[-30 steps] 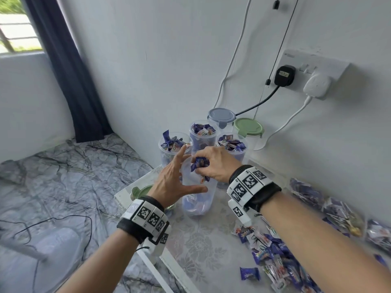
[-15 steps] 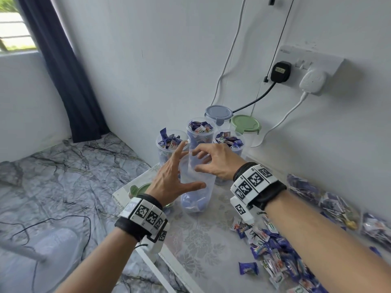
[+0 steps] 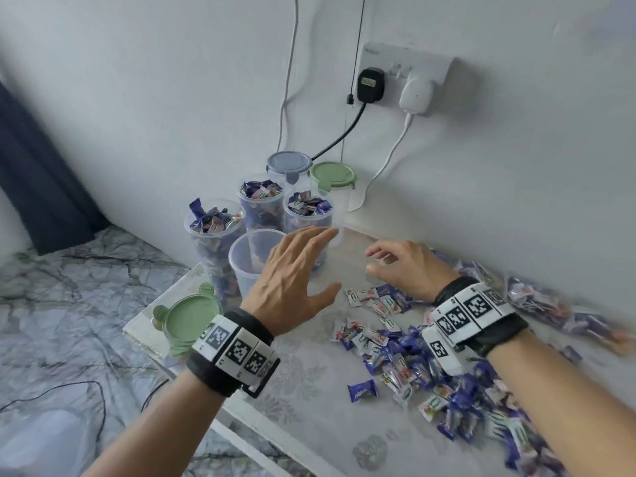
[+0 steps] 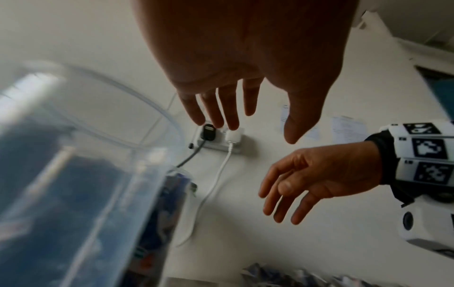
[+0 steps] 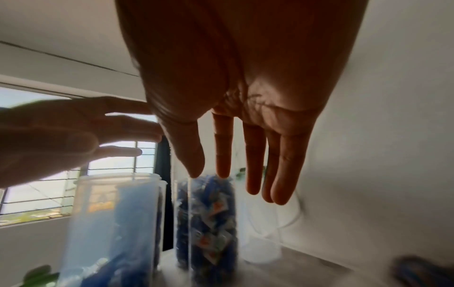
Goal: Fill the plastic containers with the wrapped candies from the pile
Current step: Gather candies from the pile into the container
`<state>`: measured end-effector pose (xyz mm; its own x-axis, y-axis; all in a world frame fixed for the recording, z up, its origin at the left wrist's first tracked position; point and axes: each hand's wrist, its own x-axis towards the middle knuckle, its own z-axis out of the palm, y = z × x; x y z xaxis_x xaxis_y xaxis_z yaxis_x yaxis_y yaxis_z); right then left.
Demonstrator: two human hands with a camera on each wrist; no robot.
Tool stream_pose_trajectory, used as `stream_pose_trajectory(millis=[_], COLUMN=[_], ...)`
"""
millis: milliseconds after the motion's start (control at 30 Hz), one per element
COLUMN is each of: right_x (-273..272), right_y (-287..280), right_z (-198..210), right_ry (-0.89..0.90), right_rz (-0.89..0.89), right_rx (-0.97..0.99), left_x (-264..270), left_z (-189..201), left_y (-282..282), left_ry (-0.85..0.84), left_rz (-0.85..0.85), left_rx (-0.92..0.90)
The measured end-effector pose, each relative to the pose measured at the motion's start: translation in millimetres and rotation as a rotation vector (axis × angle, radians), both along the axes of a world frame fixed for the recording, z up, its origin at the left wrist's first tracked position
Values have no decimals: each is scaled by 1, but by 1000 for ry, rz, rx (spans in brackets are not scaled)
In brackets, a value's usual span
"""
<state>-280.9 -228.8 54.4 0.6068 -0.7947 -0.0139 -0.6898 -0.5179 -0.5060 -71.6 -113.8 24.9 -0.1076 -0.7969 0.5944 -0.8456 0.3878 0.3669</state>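
Note:
A clear plastic container (image 3: 248, 259) stands open at the table's near left, with a few candies low inside (image 5: 108, 229). Behind it three clear containers (image 3: 215, 223) brim with blue wrapped candies. My left hand (image 3: 292, 273) hovers just right of the open container, fingers straight and spread, holding nothing (image 4: 243, 108). My right hand (image 3: 399, 266) is farther right above the table, fingers loosely extended and empty (image 5: 233, 174). The candy pile (image 3: 430, 366) spreads below and right of the right wrist.
Two lidded containers, grey lid (image 3: 289, 163) and green lid (image 3: 332, 175), stand by the wall. A loose green lid (image 3: 191, 320) lies at the table's (image 3: 309, 380) left corner. Candy bags (image 3: 557, 311) line the wall on the right. A socket with cables (image 3: 406, 77) hangs above.
My right hand dropped its candies into the open container and drew back to the right. My left hand let go of the container and shifted right of it.

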Motion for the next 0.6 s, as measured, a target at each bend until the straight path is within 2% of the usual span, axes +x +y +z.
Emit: stream_pose_trajectory(millis=[100,200,367,500,600], right_x=[-44,-86,-153,-199,-221], right_y=[5,15,33,52,64], right_z=[-11,-21,-49,-78,-97], right_ry=[113,180,282,410,503], right_rz=[-55,-142,-284,-382,-468], right_rx=[32,69,128,233,307], left_x=[-31,-54,-82,-93,-102], left_z=[-9,-25,-56,-89,-102], left_y=[-12,-23,-39,-43,-43], left_ry=[-25,-88,-405,-459,-496], left_rz=[-124,-192,-135,-114,-138], left_rx=[125,384,720,882,904])
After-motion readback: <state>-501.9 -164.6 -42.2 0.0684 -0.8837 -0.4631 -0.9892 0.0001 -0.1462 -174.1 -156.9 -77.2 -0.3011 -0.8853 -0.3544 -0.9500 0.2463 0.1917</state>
